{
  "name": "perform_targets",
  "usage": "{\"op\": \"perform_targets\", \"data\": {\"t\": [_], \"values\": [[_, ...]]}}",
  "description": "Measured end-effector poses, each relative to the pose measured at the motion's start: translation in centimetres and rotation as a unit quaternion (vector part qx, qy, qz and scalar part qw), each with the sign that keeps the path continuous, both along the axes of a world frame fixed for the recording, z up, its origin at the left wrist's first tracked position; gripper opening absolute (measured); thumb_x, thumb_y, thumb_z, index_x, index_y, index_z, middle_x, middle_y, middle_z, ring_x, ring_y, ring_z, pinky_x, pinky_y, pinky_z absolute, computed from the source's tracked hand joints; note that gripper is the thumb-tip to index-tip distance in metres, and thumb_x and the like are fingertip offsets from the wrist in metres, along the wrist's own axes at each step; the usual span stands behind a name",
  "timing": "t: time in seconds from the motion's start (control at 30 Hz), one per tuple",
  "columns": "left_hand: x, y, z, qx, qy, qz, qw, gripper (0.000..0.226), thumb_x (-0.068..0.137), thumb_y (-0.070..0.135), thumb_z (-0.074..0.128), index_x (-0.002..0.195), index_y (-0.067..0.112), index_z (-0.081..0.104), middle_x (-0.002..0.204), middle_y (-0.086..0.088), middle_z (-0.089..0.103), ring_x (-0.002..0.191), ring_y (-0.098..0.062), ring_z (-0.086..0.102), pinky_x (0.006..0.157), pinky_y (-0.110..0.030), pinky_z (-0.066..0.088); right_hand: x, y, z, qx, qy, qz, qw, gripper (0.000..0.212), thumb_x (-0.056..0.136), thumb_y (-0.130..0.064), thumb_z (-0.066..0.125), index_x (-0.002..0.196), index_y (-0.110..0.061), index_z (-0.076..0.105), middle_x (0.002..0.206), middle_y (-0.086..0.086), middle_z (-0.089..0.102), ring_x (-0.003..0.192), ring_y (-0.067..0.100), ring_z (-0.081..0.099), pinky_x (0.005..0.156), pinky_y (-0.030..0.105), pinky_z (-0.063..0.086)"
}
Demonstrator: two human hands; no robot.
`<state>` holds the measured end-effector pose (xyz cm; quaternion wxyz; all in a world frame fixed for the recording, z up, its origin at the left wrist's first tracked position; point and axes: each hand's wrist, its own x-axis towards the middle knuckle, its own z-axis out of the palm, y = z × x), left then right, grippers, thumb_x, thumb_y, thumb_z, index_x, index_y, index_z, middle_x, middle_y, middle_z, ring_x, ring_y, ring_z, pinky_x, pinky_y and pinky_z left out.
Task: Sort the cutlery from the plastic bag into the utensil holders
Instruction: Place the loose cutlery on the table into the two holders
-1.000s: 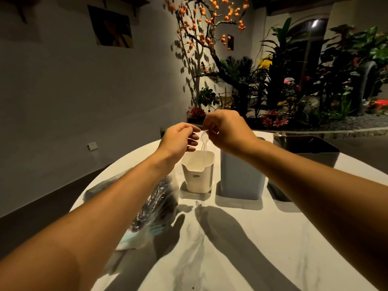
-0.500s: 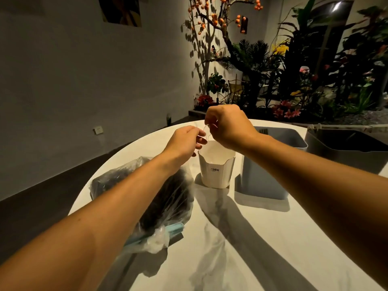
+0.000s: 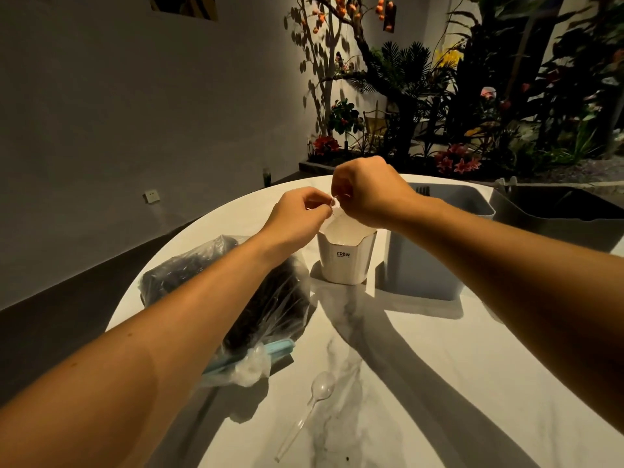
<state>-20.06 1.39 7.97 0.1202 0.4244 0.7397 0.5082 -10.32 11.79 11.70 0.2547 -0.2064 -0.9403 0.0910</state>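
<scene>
Now both hands raised together above white utensil holder [image 3: 347,258], which stands on round marble table [image 3: 472,383]. Left hand [image 3: 299,216] and right hand [image 3: 369,190] each pinch same small clear piece [image 3: 333,203], too small to identify; a second ago clear spoon hung between them, no longer seen there. Clear plastic spoon [image 3: 312,405] lies on table nearer viewer, apart from holders. Plastic bag [image 3: 263,298] of dark cutlery sits left of white holder; grey holder [image 3: 439,238] right. Sorting likely early.

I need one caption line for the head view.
Both hands pinch a small clear item above the white holder, beside the plastic bag.
</scene>
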Motion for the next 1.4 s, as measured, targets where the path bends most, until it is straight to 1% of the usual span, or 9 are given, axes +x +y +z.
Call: {"op": "perform_targets", "data": {"t": [0.27,0.37,0.5,0.6,0.9,0.97,1.03,1.17,1.4], "values": [[2.5,-2.7,1.9,0.041,0.009,-0.019,0.999,0.013,0.100,0.016,0.059,0.110,0.020,0.066,0.113,-0.002,0.069,0.108,-0.017,0.063,0.094,-0.032,0.051,3.3,-3.1,2.7,-0.019,0.052,0.019,0.998,0.012,0.087,-0.015,0.071,0.098,-0.015,0.070,0.099,0.003,0.069,0.093,0.017,0.065,0.084,0.036,0.058],[3.4,-4.2,2.2,0.038,0.012,-0.028,0.999,0.011,0.100,0.015,0.059,0.107,0.019,0.066,0.108,-0.003,0.071,0.101,-0.017,0.065,0.086,-0.030,0.051,4.1,-4.4,3.1,-0.043,0.055,0.033,0.997,0.008,0.087,-0.019,0.072,0.094,-0.016,0.071,0.097,0.001,0.069,0.091,0.014,0.064,0.080,0.029,0.057],[4.6,-6.4,1.9,-0.004,-0.015,-0.057,0.998,0.014,0.104,0.014,0.052,0.108,0.011,0.065,0.092,-0.006,0.074,0.081,-0.016,0.070,0.072,-0.028,0.054,5.2,-6.1,2.6,-0.081,0.003,0.039,0.996,0.008,0.086,-0.017,0.073,0.094,-0.016,0.071,0.097,0.000,0.069,0.092,0.011,0.064,0.068,0.015,0.048],[5.1,-8.3,0.8,-0.053,-0.019,-0.070,0.996,0.015,0.102,0.012,0.054,0.103,0.009,0.068,0.080,-0.005,0.073,0.068,-0.011,0.068,0.067,-0.027,0.055,5.7,-7.2,1.4,-0.111,-0.056,0.045,0.991,0.015,0.086,-0.016,0.073,0.101,-0.013,0.073,0.098,0.002,0.071,0.091,0.015,0.066,0.072,0.020,0.052],[6.7,-12.2,-1.6,-0.202,-0.024,-0.113,0.973,0.013,0.099,0.015,0.061,0.104,0.005,0.067,0.087,-0.007,0.076,0.073,-0.016,0.072,0.075,-0.037,0.061,7.0,-9.2,-2.1,-0.141,-0.261,0.087,0.951,0.024,0.094,-0.009,0.061,0.117,-0.011,0.068,0.104,0.006,0.070,0.081,0.014,0.068,0.070,0.023,0.057],[6.9,-12.7,-2.1,-0.206,-0.015,-0.098,0.973,0.014,0.100,0.015,0.059,0.104,0.004,0.066,0.088,-0.009,0.075,0.070,-0.015,0.071,0.074,-0.036,0.061,7.2,-9.7,-3.4,-0.138,-0.310,0.091,0.936,0.027,0.092,-0.006,0.064,0.118,-0.012,0.067,0.110,0.009,0.069,0.084,0.016,0.067,0.066,0.022,0.056],[7.2,-13.0,-2.5,-0.203,-0.015,-0.084,0.975,0.014,0.101,0.014,0.058,0.104,0.003,0.067,0.089,-0.011,0.074,0.067,-0.015,0.071,0.068,-0.030,0.060,7.4,-10.2,-4.7,-0.144,-0.346,0.095,0.922,0.034,0.087,-0.008,0.071,0.120,-0.013,0.066,0.115,0.009,0.067,0.095,0.022,0.066,0.075,0.027,0.057],[7.6,-13.2,-3.4,-0.178,-0.019,-0.048,0.983,0.014,0.101,0.011,0.056,0.101,0.001,0.065,0.085,-0.013,0.068,0.062,-0.015,0.064,0.069,-0.034,0.055,7.6,-11.0,-6.8,-0.168,-0.363,0.116,0.909,0.045,0.083,-0.022,0.078,0.126,-0.021,0.063,0.120,0.001,0.063,0.103,0.020,0.061,0.093,0.029,0.050],[7.8,-12.8,-3.6,-0.177,-0.019,-0.039,0.983,0.014,0.102,0.013,0.054,0.105,0.002,0.063,0.087,-0.011,0.066,0.066,-0.014,0.062,0.068,-0.030,0.055,8.0,-10.9,-8.6,-0.185,-0.325,0.119,0.920,0.032,0.084,-0.031,0.075,0.115,-0.025,0.067,0.114,-0.002,0.062,0.100,0.018,0.059,0.093,0.029,0.052]]}}
